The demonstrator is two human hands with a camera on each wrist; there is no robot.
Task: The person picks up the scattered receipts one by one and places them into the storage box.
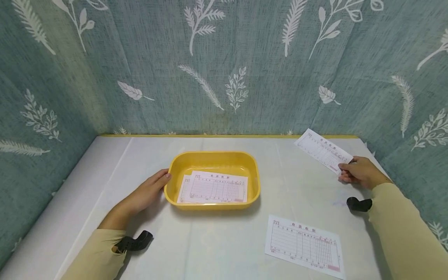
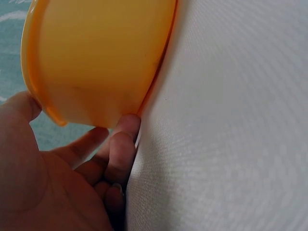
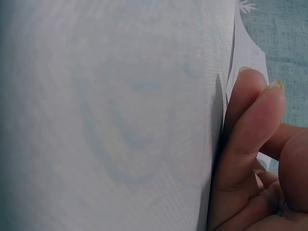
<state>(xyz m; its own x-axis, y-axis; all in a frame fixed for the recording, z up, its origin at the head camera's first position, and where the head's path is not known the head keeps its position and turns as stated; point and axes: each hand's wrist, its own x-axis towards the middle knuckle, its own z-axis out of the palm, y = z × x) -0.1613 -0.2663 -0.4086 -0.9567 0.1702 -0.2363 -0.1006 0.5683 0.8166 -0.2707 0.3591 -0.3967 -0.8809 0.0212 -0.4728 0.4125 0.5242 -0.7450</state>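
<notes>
A yellow plastic tray with raised sides stands on the table, two printed receipt slips overlapping inside it. My left hand holds the tray's left end, thumb at the rim and fingers against the outer wall. In the left wrist view the tray's wall shows above the curled fingers. At the table's right side, my right hand pinches one corner of another receipt slip, which slants up and left. Only part of that slip shows behind the fingers in the right wrist view.
One more receipt slip lies face up on the white-covered table, in front and right of the tray. A green leaf-patterned cloth stands as a wall behind the table and along both sides.
</notes>
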